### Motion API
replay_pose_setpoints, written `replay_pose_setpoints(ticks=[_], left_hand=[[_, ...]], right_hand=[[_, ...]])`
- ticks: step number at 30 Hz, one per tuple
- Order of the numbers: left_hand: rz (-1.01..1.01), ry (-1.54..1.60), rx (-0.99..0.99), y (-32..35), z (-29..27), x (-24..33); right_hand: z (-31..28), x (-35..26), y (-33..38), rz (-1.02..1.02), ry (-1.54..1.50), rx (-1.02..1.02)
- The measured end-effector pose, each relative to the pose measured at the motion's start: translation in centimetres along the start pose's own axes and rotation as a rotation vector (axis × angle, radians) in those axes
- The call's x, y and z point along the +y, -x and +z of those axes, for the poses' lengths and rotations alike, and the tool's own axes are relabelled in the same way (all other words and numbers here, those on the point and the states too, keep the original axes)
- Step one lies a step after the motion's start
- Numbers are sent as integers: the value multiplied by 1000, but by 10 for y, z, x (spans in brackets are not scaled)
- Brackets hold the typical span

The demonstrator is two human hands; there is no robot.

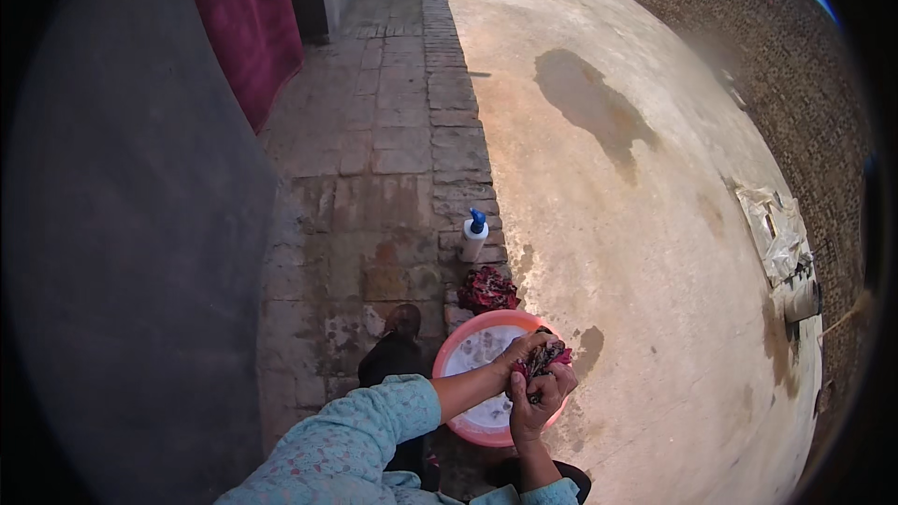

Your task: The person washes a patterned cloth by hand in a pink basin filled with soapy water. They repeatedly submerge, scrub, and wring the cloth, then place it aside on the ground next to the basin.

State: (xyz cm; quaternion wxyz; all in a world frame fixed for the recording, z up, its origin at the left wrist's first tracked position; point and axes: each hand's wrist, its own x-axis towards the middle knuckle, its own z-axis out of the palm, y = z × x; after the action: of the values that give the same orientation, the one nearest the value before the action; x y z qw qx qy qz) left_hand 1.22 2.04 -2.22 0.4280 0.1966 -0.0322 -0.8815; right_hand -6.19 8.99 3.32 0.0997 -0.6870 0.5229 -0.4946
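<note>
A bunched dark cloth with red and pale patterning is gripped between my two hands over a pink basin. My left hand closes around its upper side, while my right hand clasps it from below, fingers curled. White suds cover the water in the basin. Just beyond the basin's far rim lies a crumpled dark red patterned cloth. Behind that stands a pale pump bottle with a blue top, upright on the brick ledge.
Brick paving runs along a grey wall on the left, where a magenta curtain hangs. Right of the ledge edge spreads a concrete yard with a wet patch. Pale sheeting lies at the far right near a brick wall.
</note>
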Motion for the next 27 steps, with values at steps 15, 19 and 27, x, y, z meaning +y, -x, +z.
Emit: replay_pose_setpoints(ticks=[15,19,27], left_hand=[[225,-170,215,7,0,-5],[-142,4,84,31,2,-22],[-121,140,28,36,17,16]], right_hand=[[-4,22,-4,771,-1077,20],[5,81,-5,412,-552,-7],[-13,22,-13,-201,-6,-380]])
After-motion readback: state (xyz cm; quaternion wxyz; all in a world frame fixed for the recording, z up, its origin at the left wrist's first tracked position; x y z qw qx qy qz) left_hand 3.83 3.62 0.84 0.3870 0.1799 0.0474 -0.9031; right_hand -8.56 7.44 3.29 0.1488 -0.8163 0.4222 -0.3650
